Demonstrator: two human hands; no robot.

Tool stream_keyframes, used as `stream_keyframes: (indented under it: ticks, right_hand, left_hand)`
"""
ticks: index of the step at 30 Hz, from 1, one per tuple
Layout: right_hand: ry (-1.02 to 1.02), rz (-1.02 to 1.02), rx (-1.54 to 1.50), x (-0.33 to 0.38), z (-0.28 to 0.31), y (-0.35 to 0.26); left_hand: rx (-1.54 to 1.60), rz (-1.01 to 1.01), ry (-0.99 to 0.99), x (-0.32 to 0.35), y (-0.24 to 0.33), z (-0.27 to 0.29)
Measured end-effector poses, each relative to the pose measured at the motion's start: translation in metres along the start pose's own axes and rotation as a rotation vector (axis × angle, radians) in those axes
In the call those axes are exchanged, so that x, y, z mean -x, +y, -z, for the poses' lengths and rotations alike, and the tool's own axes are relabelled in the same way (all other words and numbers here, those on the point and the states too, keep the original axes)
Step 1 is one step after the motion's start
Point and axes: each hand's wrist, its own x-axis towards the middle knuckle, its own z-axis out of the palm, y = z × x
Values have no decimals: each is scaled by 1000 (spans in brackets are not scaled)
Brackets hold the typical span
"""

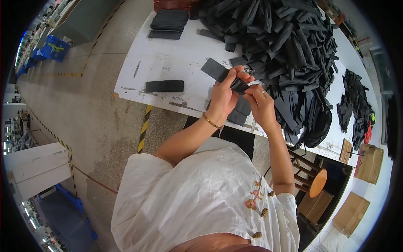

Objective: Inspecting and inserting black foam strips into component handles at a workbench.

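Note:
Both my hands hold a flat black fabric strip above the near part of the white table. My left hand is closed on its middle, thumb on top, and one end sticks out to the upper left. At the other end, my right hand pinches the strip with its fingertips. Below the hands, several flat black pieces lie at the table's edge, partly hidden by my left hand. A single folded black strip rests to the left.
A big heap of black strips covers the far middle of the white table. A neat stack of strips stands at the far left. More black pieces lie at right. A wooden stool and cardboard boxes stand at lower right.

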Motion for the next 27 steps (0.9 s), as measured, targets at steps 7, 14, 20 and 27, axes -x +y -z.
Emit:
stream_keyframes:
  ticks: [7,14,20,27]
  right_hand:
    - [-4,14,-2,1,-3,2]
    - [2,17,6,3,-8,4]
    - [247,-498,-542,6,-40,-3]
    - [408,-516,-651,4,-34,-15]
  left_hand:
    - [1,-3,9,1,-1,2]
    - [-2,-35,32,0,0,3]
    - [-76,-130,-37,-5,-1,0]
    - [-144,-208,-159,-11,18,3]
